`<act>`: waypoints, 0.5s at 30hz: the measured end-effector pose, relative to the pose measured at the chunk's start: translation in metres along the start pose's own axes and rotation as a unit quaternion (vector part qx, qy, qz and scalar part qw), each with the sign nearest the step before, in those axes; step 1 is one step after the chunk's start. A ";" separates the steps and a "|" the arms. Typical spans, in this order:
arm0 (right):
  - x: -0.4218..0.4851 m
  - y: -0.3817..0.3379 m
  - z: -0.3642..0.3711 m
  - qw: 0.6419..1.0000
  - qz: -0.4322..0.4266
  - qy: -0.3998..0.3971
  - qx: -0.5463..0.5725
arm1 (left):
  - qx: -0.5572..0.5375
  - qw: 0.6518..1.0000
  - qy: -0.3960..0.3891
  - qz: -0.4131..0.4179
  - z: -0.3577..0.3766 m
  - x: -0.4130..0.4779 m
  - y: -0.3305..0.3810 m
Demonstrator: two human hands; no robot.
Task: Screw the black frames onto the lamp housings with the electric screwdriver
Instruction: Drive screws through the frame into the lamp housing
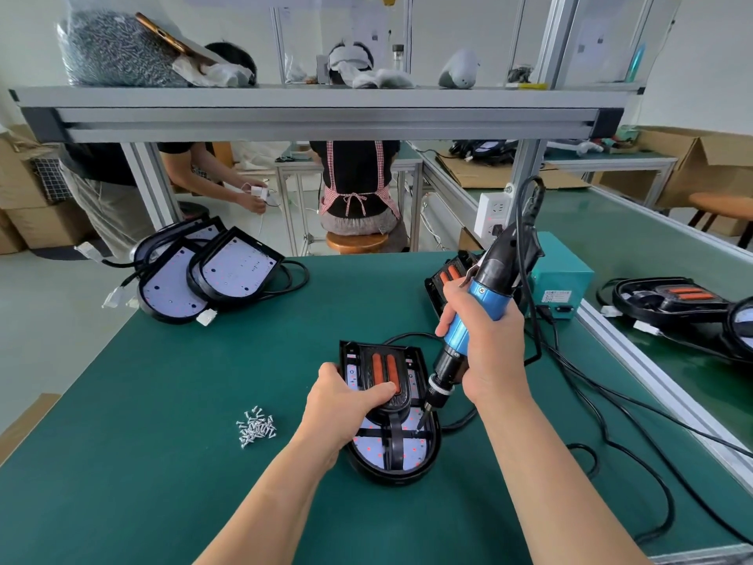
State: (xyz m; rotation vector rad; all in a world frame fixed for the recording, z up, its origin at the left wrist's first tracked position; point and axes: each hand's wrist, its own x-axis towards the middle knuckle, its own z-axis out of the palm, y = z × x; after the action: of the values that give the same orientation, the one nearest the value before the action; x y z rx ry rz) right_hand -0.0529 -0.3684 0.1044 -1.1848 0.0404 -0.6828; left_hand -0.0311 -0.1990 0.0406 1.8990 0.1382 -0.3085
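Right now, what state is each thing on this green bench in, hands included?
Lamp housing: flat on the mat, open side up.
Black frame: seated in the lamp housing.
Left hand: holds the black frame, thumb across its top.
Right hand: grips the electric screwdriver.
Electric screwdriver: tilted, bit tip down on the frame's right side.
Loose screws: piled, untouched.
Spare housings: stacked at left, no frames.

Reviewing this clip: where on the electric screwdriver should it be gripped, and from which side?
Likely the blue barrel of the electric screwdriver, wrapped from the right, as the right hand does. The round body leans right, its cord leaves the top and the black chuck sits below, leaving the middle as the free hold.
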 end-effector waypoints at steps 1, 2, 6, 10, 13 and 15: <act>0.000 0.000 0.000 1.000 -0.001 -0.002 -0.002 | 0.002 1.000 0.002 0.001 0.000 0.000 0.000; 0.000 0.000 0.001 1.000 -0.003 -0.005 -0.005 | 0.004 1.000 0.003 0.002 0.000 0.000 0.000; -0.002 0.002 0.004 0.999 -0.012 -0.022 -0.020 | 0.022 1.000 0.005 0.000 0.001 0.000 0.001; -0.003 0.003 0.005 0.999 -0.012 -0.023 -0.029 | 0.018 1.000 0.004 0.005 0.002 -0.001 0.002; -0.004 0.004 0.004 0.999 -0.009 -0.024 -0.032 | 0.011 1.000 0.006 0.011 0.004 -0.003 0.003; -0.004 0.005 0.004 0.999 -0.005 -0.031 -0.033 | 0.013 1.000 0.012 0.013 0.005 -0.003 0.003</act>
State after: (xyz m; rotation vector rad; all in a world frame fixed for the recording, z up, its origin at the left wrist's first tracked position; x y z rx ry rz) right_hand -0.0522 -0.3617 0.1003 -1.2701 0.0056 -0.6564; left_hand -0.0337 -0.2047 0.0426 1.9301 0.1252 -0.2713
